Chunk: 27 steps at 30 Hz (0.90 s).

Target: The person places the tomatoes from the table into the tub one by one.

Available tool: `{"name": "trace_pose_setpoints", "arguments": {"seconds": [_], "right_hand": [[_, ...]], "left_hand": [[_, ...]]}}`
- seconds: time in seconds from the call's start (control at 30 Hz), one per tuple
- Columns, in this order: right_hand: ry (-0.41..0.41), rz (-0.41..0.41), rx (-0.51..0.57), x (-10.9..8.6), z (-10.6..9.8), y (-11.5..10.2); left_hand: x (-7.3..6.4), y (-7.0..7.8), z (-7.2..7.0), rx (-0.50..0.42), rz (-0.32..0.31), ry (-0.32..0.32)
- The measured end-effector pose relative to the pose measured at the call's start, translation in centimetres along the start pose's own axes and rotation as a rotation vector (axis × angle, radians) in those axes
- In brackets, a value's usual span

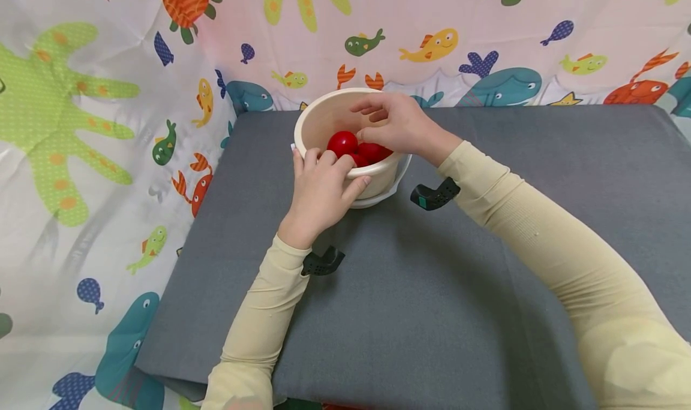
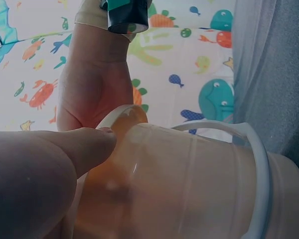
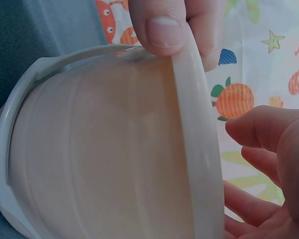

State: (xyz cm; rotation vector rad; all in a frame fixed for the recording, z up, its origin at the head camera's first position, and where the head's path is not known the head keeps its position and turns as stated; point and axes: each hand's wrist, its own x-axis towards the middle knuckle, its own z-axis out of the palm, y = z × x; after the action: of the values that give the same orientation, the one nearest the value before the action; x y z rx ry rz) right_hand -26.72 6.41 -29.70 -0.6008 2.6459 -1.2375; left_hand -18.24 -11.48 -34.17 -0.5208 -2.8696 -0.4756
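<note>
A cream bucket [image 1: 380, 181] stands tilted toward me on the grey table, with several shiny red round objects [image 1: 342, 142] inside. My left hand [image 1: 320, 195] grips its near rim, fingers over the edge and thumb outside; that thumb [image 2: 92, 147] shows up close in the left wrist view. Over the bucket's right side hovers my right hand [image 1: 402, 122], fingers loosely bent and apart, nothing visibly held. The right wrist view shows its thumb and fingers [image 3: 254, 132] spread beside the rim. From there the bucket wall [image 3: 104, 149] hides the red objects.
The bucket's white handle [image 2: 261, 169] hangs down around its lower wall. Grey cloth covers the table [image 1: 432, 314]. A curtain [image 1: 324, 50] printed with sea animals hangs behind and at the left. Black wrist cameras [image 1: 436, 194] sit on both sleeves.
</note>
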Motion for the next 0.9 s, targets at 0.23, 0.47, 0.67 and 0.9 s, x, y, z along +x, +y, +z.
{"name": "trace_pose_setpoints", "arguments": {"seconds": [0.23, 0.47, 0.67, 0.9], "right_hand": [[0.146, -0.007, 0.048, -1.2, -0.9, 0.8], [0.354, 0.01, 0.013, -3.6, -3.0, 3.4], [0.408, 0.082, -0.003, -6.0, -3.7, 7.6], [0.459, 0.098, 0.029, -8.7, -2.8, 12.6]], "left_hand": [[0.1, 0.2, 0.1, -0.008, 0.001, 0.005], [0.1, 0.2, 0.2, -0.013, -0.002, 0.011], [0.0, 0.0, 0.1, -0.004, -0.001, 0.025], [0.0, 0.0, 0.1, -0.013, -0.008, 0.018]]}}
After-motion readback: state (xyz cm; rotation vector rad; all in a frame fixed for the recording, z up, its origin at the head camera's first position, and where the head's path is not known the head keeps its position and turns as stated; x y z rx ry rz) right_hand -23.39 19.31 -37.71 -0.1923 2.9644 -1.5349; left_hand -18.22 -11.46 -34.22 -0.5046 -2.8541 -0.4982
